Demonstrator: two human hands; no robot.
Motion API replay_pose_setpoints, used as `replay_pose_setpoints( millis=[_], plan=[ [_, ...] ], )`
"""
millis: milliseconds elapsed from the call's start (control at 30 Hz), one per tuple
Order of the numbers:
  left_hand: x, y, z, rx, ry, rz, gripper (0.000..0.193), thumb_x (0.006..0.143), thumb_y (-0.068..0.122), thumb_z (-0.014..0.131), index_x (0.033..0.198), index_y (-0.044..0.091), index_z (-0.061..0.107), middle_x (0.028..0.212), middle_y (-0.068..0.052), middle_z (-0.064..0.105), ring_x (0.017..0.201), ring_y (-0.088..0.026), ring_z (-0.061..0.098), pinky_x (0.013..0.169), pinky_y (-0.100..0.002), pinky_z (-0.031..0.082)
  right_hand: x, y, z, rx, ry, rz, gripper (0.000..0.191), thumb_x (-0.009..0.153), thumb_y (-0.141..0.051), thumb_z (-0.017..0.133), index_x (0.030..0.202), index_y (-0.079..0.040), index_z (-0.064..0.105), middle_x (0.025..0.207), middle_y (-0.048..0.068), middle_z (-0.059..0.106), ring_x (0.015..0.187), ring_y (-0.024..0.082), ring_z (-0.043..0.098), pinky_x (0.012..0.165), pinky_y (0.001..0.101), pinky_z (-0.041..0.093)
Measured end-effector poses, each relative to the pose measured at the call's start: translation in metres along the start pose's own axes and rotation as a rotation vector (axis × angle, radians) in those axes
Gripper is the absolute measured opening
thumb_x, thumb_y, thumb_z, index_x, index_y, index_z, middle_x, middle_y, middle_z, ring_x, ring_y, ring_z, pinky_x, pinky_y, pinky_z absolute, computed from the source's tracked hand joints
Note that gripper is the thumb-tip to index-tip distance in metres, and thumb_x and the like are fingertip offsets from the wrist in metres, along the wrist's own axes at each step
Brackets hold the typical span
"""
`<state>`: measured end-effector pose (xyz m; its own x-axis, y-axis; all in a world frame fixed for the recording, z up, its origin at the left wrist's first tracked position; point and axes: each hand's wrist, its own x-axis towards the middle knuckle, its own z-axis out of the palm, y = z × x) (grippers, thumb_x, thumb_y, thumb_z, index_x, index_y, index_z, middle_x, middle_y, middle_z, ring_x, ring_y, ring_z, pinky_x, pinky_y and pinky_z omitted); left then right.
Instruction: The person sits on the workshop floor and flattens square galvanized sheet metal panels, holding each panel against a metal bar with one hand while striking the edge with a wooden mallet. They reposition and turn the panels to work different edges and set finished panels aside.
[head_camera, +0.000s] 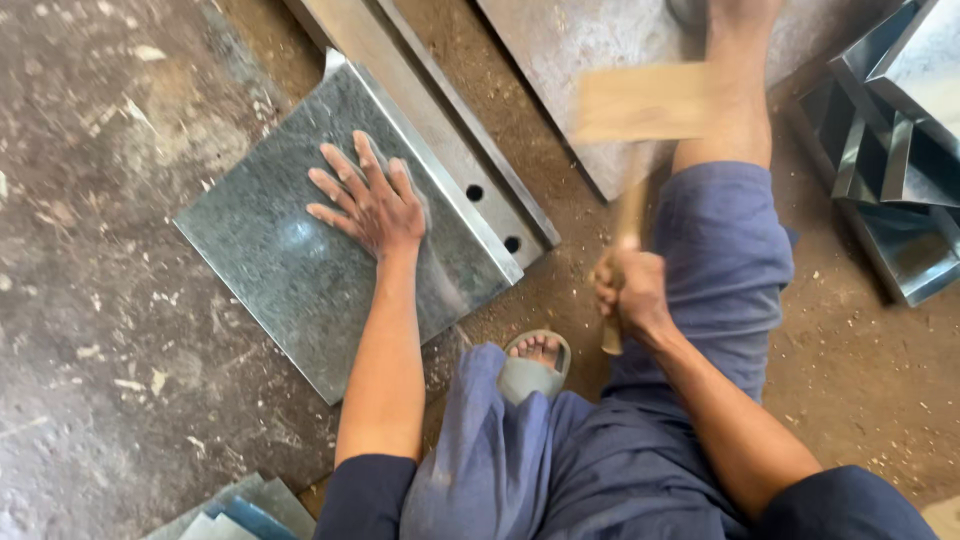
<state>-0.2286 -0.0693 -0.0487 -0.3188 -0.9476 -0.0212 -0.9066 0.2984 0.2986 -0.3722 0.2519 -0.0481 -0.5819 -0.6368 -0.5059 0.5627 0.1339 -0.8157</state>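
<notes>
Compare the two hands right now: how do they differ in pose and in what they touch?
The left hand lies flat, fingers spread, palm down on the metal sheet; the right hand is closed in a fist around the wooden mallet handle. The left hand looks sharp, while the right hand and the mallet's head are blurred. The left hand rests on the sheet; the right is raised off it. Both are bare.

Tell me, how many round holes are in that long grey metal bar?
2. Both sit near the lower end of the long grey metal bar: the upper round hole and the lower round hole. The bar runs out of view, so more may be hidden.
</notes>
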Motion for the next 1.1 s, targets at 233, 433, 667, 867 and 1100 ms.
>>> replay_pose_setpoints(
  millis=[233, 433, 667, 867, 1100],
  plan=[
    [-0.004, -0.003, 0.001, 0.029, -0.054, -0.004, 0.061, 0.111, 0.051, 0.031, 0.167, 0.029, 0.020, 0.174, -0.014, 0.004, 0.159, -0.044, -0.003, 0.120, -0.071, -0.009, -0.037, 0.009, -0.019, -0.360, 0.046, 0.418, 0.037, 0.102, -0.032, 0.049, 0.074, -0.008, 0.053, 0.059, -0.002, 0.049, 0.045, 0.013, 0.045, 0.039, 0.0330, 0.042],
    [-0.009, 0.002, -0.003, 0.058, -0.003, -0.023, 0.060, 0.113, 0.051, 0.030, 0.168, 0.029, 0.024, 0.176, -0.013, 0.006, 0.161, -0.042, -0.001, 0.124, -0.070, -0.007, -0.064, 0.013, -0.021, -0.620, -0.028, 0.293, 0.043, 0.099, -0.041, 0.054, 0.072, -0.007, 0.055, 0.058, -0.002, 0.047, 0.047, 0.011, 0.040, 0.039, 0.0321, 0.033],
    [-0.010, 0.003, -0.008, 0.005, -0.041, 0.003, 0.059, 0.115, 0.048, 0.027, 0.169, 0.026, 0.021, 0.176, -0.014, 0.005, 0.161, -0.044, -0.002, 0.125, -0.070, -0.008, -0.083, 0.027, -0.039, -0.282, -0.110, 0.182, 0.056, 0.107, -0.051, 0.042, 0.069, -0.010, 0.051, 0.056, -0.003, 0.044, 0.045, 0.010, 0.041, 0.040, 0.0294, 0.038],
    [-0.010, 0.006, -0.012, 0.007, -0.037, 0.003, 0.061, 0.112, 0.049, 0.035, 0.167, 0.026, 0.022, 0.174, -0.016, 0.006, 0.159, -0.045, -0.002, 0.123, -0.070, -0.007, -0.089, 0.034, -0.032, -0.373, -0.093, 0.352, 0.055, 0.105, -0.051, 0.042, 0.068, -0.011, 0.050, 0.054, -0.002, 0.043, 0.043, 0.011, 0.038, 0.038, 0.0307, 0.035],
    [0.010, 0.015, -0.030, -0.056, -0.035, -0.108, 0.050, 0.105, 0.048, 0.047, 0.151, 0.028, 0.042, 0.164, -0.014, 0.026, 0.155, -0.043, 0.011, 0.116, -0.079, -0.003, -0.046, -0.018, -0.025, -0.110, -0.020, 0.164, 0.052, 0.104, -0.048, 0.045, 0.070, -0.009, 0.048, 0.056, -0.001, 0.044, 0.042, 0.013, 0.042, 0.037, 0.0310, 0.037]
  ],
)
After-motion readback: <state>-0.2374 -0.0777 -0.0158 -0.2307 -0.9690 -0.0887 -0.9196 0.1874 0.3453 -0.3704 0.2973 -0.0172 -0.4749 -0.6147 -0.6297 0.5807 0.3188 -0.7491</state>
